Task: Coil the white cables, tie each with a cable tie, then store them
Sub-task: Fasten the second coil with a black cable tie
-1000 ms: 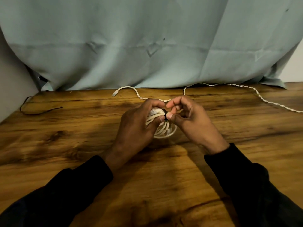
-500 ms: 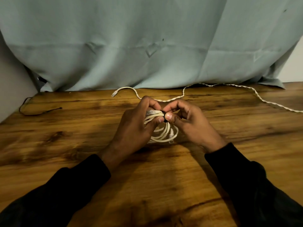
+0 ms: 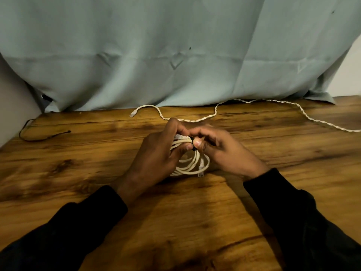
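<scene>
1. I've got the coiled white cable [image 3: 187,163] dead centre, held up just off the counter [image 3: 195,222], loops hanging down toward me from the pinch point at the top.
2. The black cable tie [image 3: 193,146] sits right at that top bunch, wrapped across the strands, so the tie runs crosswise to the loops.
3. Left hand [image 3: 156,159] grip: fingers curled round the bunched strands, thumb on top. Right hand [image 3: 224,151] grip: thumb and fingertips pinching at the tie itself. Both meet at the same spot, touching. I'd guess the right does the cinching and the left just steadies.
4. Further back, a second twisted white cable [image 3: 254,102] lies loose along the counter's far edge, well apart from my hands.
5. A thin black cord [image 3: 39,138] lies far left, and a pale blue-green cloth [image 3: 175,45] hangs behind.
</scene>
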